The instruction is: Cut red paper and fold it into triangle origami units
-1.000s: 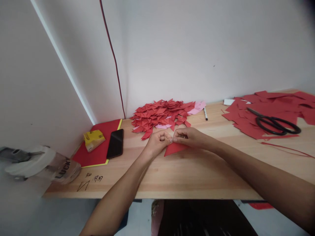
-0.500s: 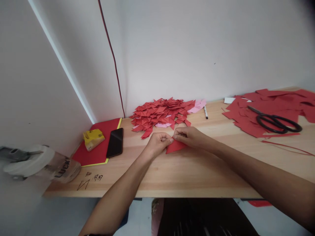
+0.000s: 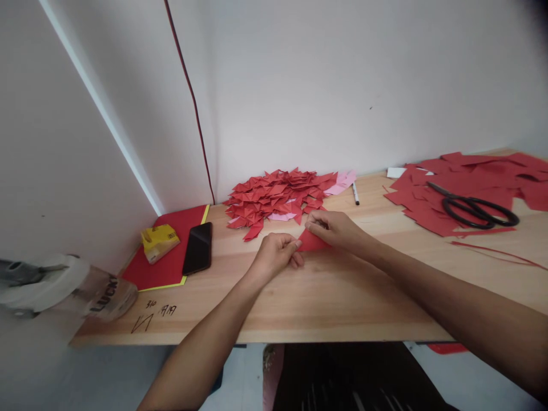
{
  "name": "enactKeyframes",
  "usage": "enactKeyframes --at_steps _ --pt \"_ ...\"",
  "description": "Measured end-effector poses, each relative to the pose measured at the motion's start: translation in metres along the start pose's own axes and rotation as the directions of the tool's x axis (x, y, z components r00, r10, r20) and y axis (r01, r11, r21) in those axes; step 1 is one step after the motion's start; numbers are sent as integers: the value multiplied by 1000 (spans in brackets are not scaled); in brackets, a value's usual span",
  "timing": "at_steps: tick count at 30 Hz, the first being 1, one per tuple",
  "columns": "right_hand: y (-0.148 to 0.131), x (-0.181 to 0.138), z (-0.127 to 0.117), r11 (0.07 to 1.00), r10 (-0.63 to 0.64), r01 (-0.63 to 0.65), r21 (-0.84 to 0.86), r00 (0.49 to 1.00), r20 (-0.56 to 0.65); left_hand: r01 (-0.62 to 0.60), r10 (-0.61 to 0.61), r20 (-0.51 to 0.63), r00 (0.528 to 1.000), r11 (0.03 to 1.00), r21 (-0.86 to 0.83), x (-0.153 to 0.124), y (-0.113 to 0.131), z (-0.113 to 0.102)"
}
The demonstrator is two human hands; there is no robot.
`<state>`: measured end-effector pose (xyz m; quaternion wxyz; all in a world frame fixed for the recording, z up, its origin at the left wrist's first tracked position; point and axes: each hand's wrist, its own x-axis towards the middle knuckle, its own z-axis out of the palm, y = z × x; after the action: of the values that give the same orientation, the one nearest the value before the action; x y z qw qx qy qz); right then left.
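A small piece of red paper (image 3: 313, 242) is held just above the wooden table, between my two hands. My left hand (image 3: 279, 251) pinches its left corner between thumb and fingers. At its upper edge my right hand (image 3: 329, 226) has thumb and fingertips closed on the sheet, and covers part of it. Just behind my hands lies a heap of folded red paper pieces (image 3: 274, 197), with some pink paper (image 3: 341, 182) at its right end.
Black-handled scissors (image 3: 475, 210) rest on red paper sheets (image 3: 479, 177) at right, near a thin red strip (image 3: 496, 252). A pen (image 3: 355, 194) lies by the wall. Left are a phone (image 3: 198, 249), red folder (image 3: 166, 275), yellow packet (image 3: 160, 242) and clear cup (image 3: 107, 294).
My right hand has moved slightly up and away from my left, so the hands are farther apart. The red paper has turned and now stretches between them.
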<state>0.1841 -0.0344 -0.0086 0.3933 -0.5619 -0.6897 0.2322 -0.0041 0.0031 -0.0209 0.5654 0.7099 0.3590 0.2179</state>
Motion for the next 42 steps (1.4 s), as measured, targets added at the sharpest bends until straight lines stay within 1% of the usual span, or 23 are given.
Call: enactKeyframes --at_steps 3,5,9,11,13,16,18,20,23,25,28,33,35,38,42 --pt "3 2 -1 1000 -1 0 2 1000 12 -35 35 2 999 998 57 -2 0 0" --pt "4 3 -2 1000 -8 8 6 1000 30 -21 21 44 999 1000 1 -2 1 -2" --pt "6 5 -5 999 -2 -1 49 998 57 42 -18 132 991 983 -178 -2 4 -6" --pt "6 6 -6 997 10 -14 72 998 62 48 -19 142 990 978 -201 -2 5 -7" --pt "5 8 -8 996 17 -22 88 998 62 24 -1 133 991 985 -172 -1 6 -8" --pt "6 9 -8 995 16 -21 93 999 45 -63 68 88 994 996 -57 -1 6 -7" --pt "7 8 -6 997 6 -9 80 999 36 -127 126 34 991 992 14 0 6 -6" --pt "7 6 -3 998 -10 8 64 999 32 -183 185 -34 982 982 45 2 4 -4" --pt "4 2 5 999 -35 35 17 999 31 -222 231 -114 966 971 88 4 1 -2" --pt "1 -1 8 998 -54 55 -31 998 42 -239 259 -139 956 960 147 5 0 -2" --pt "-4 -3 10 994 -86 90 -55 994 74 -272 298 -123 947 942 196 5 0 -3" --pt "-6 -2 7 993 -109 112 -36 991 80 -230 239 -45 970 962 148 0 5 -1" --pt "-6 -2 7 993 -110 112 -23 990 83 -232 245 -49 968 955 184 -1 6 0" --pt "-3 -2 8 995 -100 101 -11 992 79 -260 285 -69 956 933 250 0 6 0" --pt "2 0 10 996 -94 95 -2 994 50 -283 315 -91 945 924 256 2 5 1"
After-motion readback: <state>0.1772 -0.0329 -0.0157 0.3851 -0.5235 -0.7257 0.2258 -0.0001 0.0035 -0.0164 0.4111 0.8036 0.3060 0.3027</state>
